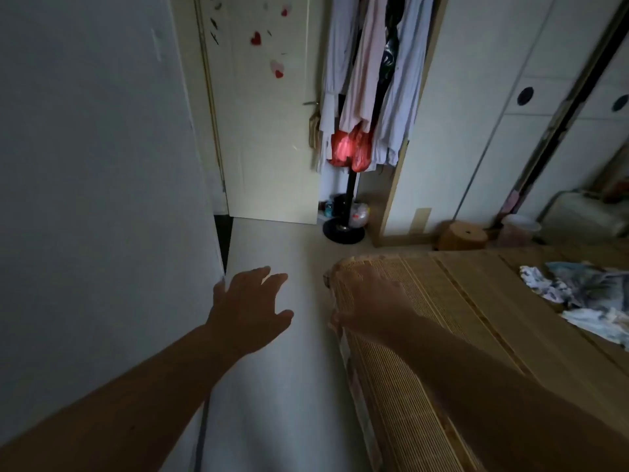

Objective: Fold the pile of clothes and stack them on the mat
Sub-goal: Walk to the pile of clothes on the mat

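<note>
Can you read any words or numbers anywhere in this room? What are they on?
No words, numbers or brand names can be read anywhere.
Door: only heart stickers, which are shapes, not letters.
Red bag on the coat stand: no print shows.
Small items on the floor by the stand: too blurred to read.
Pile of clothes on the mat: patterned, no letters show.
</note>
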Tool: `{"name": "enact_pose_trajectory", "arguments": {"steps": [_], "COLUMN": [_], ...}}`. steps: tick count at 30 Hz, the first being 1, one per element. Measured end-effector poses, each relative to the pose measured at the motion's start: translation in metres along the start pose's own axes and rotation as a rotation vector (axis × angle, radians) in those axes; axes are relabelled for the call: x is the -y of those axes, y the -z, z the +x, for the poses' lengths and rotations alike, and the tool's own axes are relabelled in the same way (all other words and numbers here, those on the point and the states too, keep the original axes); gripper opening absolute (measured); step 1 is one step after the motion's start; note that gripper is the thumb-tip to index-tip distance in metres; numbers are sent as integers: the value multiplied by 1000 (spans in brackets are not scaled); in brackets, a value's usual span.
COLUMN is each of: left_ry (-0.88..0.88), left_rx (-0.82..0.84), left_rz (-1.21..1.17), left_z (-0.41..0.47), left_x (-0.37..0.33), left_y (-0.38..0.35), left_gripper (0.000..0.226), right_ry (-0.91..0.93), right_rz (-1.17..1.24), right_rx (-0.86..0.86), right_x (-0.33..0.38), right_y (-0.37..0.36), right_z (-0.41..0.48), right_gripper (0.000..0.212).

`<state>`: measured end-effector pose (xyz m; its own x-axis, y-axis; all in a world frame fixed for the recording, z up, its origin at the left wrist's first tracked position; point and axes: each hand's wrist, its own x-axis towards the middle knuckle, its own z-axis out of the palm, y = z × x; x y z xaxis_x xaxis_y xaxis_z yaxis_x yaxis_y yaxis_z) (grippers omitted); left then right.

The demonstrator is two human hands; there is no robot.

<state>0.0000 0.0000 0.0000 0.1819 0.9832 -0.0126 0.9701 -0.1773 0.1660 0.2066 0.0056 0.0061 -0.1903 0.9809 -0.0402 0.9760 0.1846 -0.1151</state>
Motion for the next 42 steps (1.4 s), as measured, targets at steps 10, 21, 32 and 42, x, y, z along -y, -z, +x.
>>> {"name": "enact_pose_trajectory", "arguments": {"steps": [10, 21, 32, 42], "left_ry": [83, -65, -182, -259], "left_rx": [29, 38, 112, 114], "left_rz": [-1, 15, 43, 21], "left_z": [161, 370, 543, 743], "left_x": [44, 127, 146, 99], "left_y": [11, 26, 24, 19], "left_gripper": [67, 66, 64, 61], "right_ry": [29, -74, -265, -294], "right_rz": [24, 55, 79, 124], "right_rx": [30, 18, 51, 44], "right_x": [-28, -13, -60, -160], "right_y": [4, 5, 8, 15], "right_z": [173, 371, 502, 671], "right_gripper": [65, 68, 68, 68]}}
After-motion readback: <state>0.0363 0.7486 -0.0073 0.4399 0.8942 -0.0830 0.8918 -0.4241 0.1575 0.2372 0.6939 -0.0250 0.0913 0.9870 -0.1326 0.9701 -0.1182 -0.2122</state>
